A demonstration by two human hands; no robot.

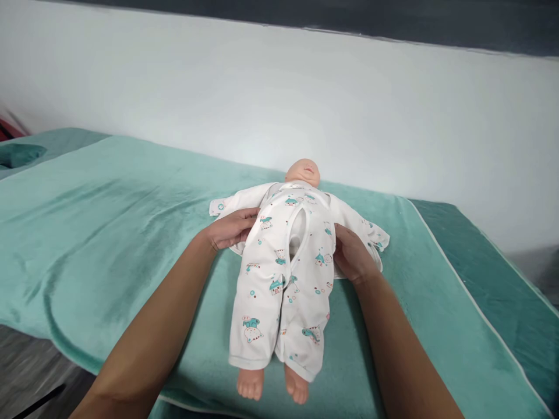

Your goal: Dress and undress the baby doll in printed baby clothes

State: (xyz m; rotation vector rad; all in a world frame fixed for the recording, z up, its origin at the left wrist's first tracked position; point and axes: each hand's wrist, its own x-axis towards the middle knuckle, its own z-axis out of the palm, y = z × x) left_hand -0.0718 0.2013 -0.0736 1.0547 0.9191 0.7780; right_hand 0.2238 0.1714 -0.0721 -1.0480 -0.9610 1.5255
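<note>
A baby doll (303,172) lies on its back on a teal blanket (109,233), head toward the wall, bare feet toward me. It wears a white romper (279,291) printed with small teal figures; the front gapes open at the belly. My left hand (231,228) rests against the doll's side by the romper's edge, fingers curled on the fabric. My right hand (351,253) presses on the other side of the romper at the hip, fingers closed on the cloth.
The blanket covers a padded table with a darker green surface (493,291) showing at the right. A white wall (349,105) stands right behind the doll's head. A teal cushion (20,154) lies at the far left.
</note>
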